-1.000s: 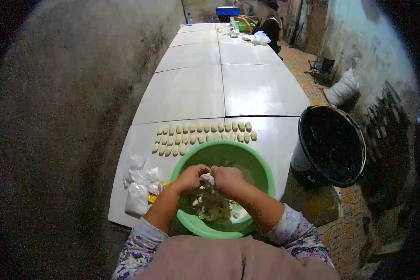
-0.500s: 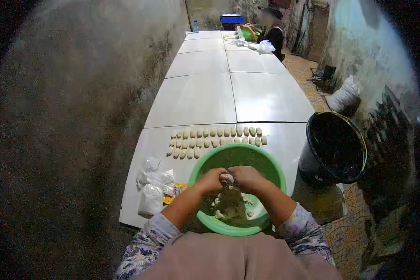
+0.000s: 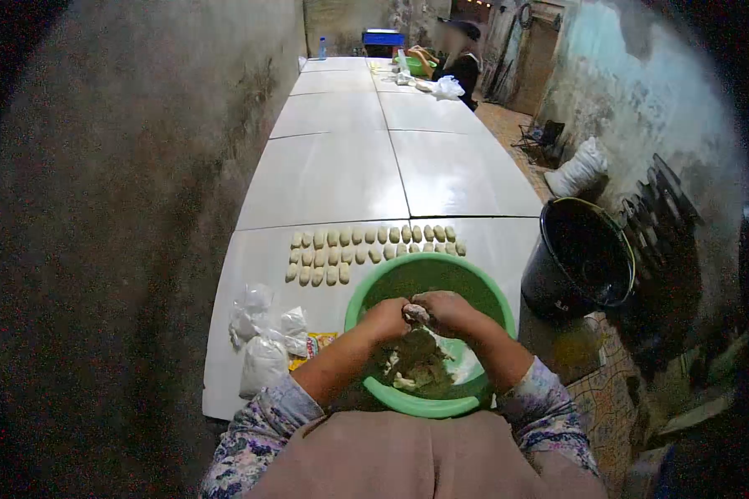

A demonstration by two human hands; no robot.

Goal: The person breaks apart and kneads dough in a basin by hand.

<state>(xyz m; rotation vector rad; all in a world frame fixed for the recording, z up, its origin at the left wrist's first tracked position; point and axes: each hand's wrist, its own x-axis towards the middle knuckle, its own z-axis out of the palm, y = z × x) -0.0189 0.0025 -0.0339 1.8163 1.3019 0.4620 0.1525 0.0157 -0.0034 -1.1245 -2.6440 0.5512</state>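
Note:
My left hand (image 3: 387, 319) and my right hand (image 3: 446, 313) meet above a green basin (image 3: 429, 407), fingers curled around a pale lump of dough (image 3: 416, 313) between them. Below them in the basin lie a brownish mass (image 3: 420, 368), whose kind I cannot make out, some pale scraps and white powder (image 3: 463, 363). Beyond the rim, small oblong dough pieces (image 3: 345, 238) are lined up in three rows on the white table (image 3: 320, 179). The basin's edge overlaps the nearest rows.
Plastic bags of white powder (image 3: 264, 364) and a yellow packet (image 3: 319, 342) sit left of the basin. A large black bucket (image 3: 576, 258) stands to the right. At the table's far end, a person (image 3: 466, 71) works by another green basin (image 3: 414, 65).
The view has shifted, so the table and the person appear further left. Both hands still hold the lump together over the basin, and more white powder shows below them.

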